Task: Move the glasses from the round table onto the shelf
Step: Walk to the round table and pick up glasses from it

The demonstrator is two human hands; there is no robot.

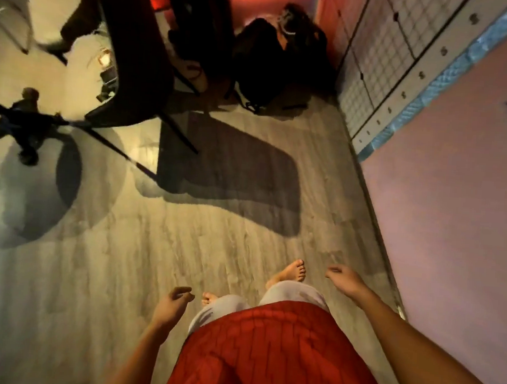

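Floor [159, 263]: pale wood-grain boards, dark mat [232, 172]. Right: pink wall [452, 219], gridded white cabinet [381, 66]. Far end: dark bags [272, 59], chair base [21, 136]. Left hand [172, 304] and right hand [345, 279]: loosely open, empty. Glasses, round table, shelf: out of view. No legible writing.

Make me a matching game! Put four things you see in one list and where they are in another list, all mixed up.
Things:
1. left hand
2. right hand
3. dark bags
4. red top

Places:
A. heaped on the floor at the top of the picture, by the cabinet
B. bottom middle, on the person
C. open and empty, nearest the pink wall
D. open and empty, left of the bare feet

Pairs: 1-D, 2-C, 3-A, 4-B
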